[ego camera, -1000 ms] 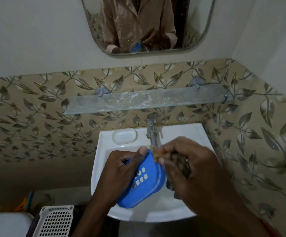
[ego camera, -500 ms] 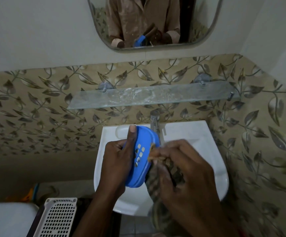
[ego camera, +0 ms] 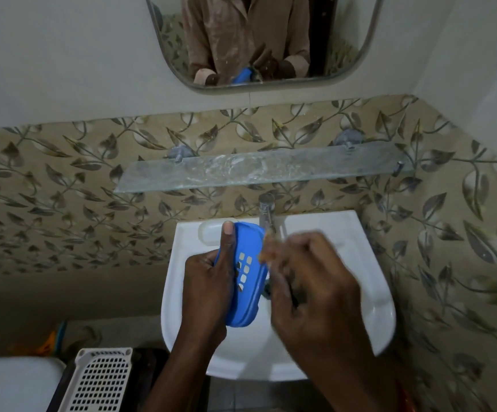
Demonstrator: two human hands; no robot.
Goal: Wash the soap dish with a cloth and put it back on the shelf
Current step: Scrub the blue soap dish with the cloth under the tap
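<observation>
left hand (ego camera: 208,281) gripping soap dish (ego camera: 248,275) — thumb up

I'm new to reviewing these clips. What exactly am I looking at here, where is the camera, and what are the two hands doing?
There is no machine here: a person works with bare hands, and the single camera sits on their head, looking forward and down. That is why you see only forearms, plus the person's shirt reflected in the mirror above.

The left hand holds a blue soap dish on edge over the white sink, thumb along its upper rim. The right hand grips a dark cloth against the dish's right side; it is blurred, so the details are unclear.

Behind the sink stand a tap and a glass shelf on the leaf-patterned wall. A white perforated basket sits at lower left.
</observation>
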